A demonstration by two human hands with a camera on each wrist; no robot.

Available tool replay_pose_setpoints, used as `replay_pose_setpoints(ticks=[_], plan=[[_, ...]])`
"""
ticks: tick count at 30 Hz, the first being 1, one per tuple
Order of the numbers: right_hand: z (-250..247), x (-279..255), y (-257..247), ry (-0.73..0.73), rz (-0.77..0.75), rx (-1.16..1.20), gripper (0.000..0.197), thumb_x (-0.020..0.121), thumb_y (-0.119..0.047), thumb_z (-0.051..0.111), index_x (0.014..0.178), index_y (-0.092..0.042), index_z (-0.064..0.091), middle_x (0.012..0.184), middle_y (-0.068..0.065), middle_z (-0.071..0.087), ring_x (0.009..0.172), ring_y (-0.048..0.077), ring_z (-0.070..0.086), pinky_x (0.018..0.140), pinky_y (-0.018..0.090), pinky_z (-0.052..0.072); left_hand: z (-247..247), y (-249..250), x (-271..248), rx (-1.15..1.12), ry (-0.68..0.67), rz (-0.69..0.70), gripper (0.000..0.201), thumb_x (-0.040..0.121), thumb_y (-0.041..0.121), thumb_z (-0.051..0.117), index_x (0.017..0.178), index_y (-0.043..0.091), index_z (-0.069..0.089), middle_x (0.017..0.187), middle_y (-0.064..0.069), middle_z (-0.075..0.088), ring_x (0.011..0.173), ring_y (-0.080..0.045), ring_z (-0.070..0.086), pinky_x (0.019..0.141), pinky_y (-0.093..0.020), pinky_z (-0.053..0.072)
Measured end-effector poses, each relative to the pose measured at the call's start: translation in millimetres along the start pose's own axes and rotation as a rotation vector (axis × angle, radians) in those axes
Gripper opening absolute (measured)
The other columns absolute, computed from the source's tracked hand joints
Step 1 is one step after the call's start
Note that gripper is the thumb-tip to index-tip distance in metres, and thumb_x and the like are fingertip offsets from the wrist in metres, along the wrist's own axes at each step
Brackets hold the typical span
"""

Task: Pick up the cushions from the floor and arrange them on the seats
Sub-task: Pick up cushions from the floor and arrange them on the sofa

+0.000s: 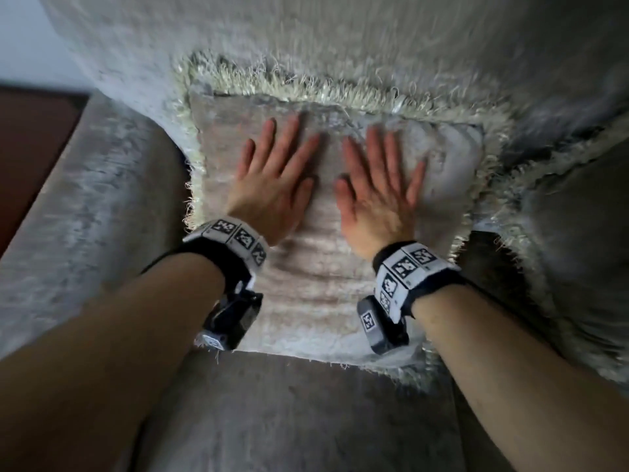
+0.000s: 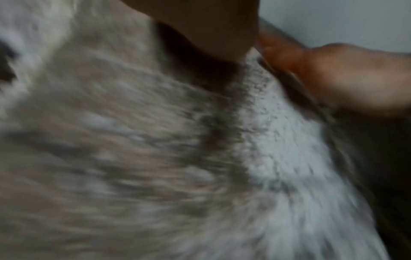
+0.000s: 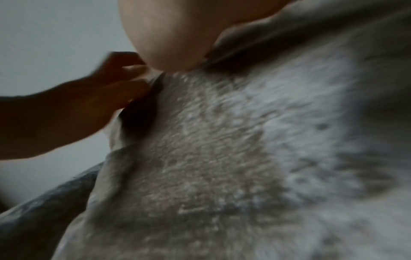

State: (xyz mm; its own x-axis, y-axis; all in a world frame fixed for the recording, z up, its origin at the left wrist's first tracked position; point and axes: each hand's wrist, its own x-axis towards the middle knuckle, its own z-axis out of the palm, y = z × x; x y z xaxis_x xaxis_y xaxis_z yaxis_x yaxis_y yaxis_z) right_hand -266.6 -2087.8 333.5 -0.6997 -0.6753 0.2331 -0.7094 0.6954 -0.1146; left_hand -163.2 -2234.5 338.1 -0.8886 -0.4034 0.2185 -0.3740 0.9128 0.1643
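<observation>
A beige velvet cushion [image 1: 316,277] with a shaggy cream fringe leans against the backrest of a grey sofa [image 1: 258,413]. My left hand [image 1: 272,178] lies flat on the cushion's left half, fingers straight and spread. My right hand [image 1: 377,185] presses flat on its right half in the same way. In the left wrist view the blurred cushion [image 2: 138,149] fills the frame, with my right hand [image 2: 355,77] at the upper right. The right wrist view shows the cushion [image 3: 222,158] and my left hand [image 3: 106,91] at the left.
A second fringed cushion [image 1: 578,267] sits on the seat to the right, touching the first. The sofa's left armrest [image 1: 68,206] runs along the left, with a dark reddish-brown surface [image 1: 30,144] beyond it. The backrest [image 1: 306,35] rises behind the cushions.
</observation>
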Motion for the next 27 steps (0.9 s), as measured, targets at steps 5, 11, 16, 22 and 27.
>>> replay_pose_setpoints(ticks=[5, 11, 16, 22, 27], plan=[[0, 13, 54, -0.123, 0.647, 0.113, 0.071, 0.095, -0.053, 0.020, 0.157, -0.026, -0.001, 0.165, -0.005, -0.007, 0.151, 0.028, -0.010, 0.112, 0.068, -0.011, 19, -7, 5, -0.152, -0.164, -0.667, 0.065, 0.094, 0.065, 0.018, 0.148, 0.047, -0.012, 0.162, -0.002, -0.016, 0.145, -0.046, -0.013, 0.117, -0.056, -0.004], [-43, 63, 51, 0.010, 0.244, 0.189, 0.092, 0.079, -0.033, 0.052, 0.157, -0.021, 0.006, 0.165, -0.003, -0.003, 0.152, 0.016, -0.006, 0.118, 0.056, -0.007, 15, -58, -8, -0.761, -0.190, -1.068, 0.071, 0.088, 0.029, 0.060, 0.146, 0.004, 0.027, 0.138, -0.025, 0.046, 0.123, -0.041, 0.047, 0.104, -0.045, 0.036], [-41, 76, 49, -0.323, 0.314, 0.193, 0.104, 0.070, -0.084, 0.052, 0.154, -0.035, 0.016, 0.164, -0.005, 0.010, 0.151, 0.026, 0.008, 0.119, 0.057, -0.001, 30, -77, -33, -0.825, -0.343, -1.088, 0.115, 0.026, 0.007, 0.055, 0.137, -0.005, 0.029, 0.079, -0.008, 0.048, 0.070, -0.025, 0.049, 0.051, -0.020, 0.044], [-34, 61, 43, -0.312, 0.402, 0.127, 0.086, 0.069, -0.083, 0.055, 0.132, -0.026, 0.051, 0.148, 0.003, 0.045, 0.143, 0.031, 0.025, 0.112, 0.062, 0.011, 42, -68, -71, -0.712, -0.411, -1.027, 0.009, 0.041, 0.017, 0.060, 0.040, 0.010, 0.053, 0.031, 0.002, 0.046, 0.048, -0.021, 0.048, 0.052, -0.021, 0.037], [-52, 49, 34, -0.188, 0.442, 0.125, 0.056, 0.085, -0.064, 0.057, 0.122, -0.022, 0.058, 0.138, 0.005, 0.051, 0.141, 0.028, 0.024, 0.112, 0.062, 0.011, 34, -72, -74, -0.643, -0.352, -1.021, 0.019, 0.055, 0.022, 0.070, 0.062, 0.009, 0.058, 0.063, -0.015, 0.063, 0.072, -0.034, 0.068, 0.069, -0.037, 0.054]])
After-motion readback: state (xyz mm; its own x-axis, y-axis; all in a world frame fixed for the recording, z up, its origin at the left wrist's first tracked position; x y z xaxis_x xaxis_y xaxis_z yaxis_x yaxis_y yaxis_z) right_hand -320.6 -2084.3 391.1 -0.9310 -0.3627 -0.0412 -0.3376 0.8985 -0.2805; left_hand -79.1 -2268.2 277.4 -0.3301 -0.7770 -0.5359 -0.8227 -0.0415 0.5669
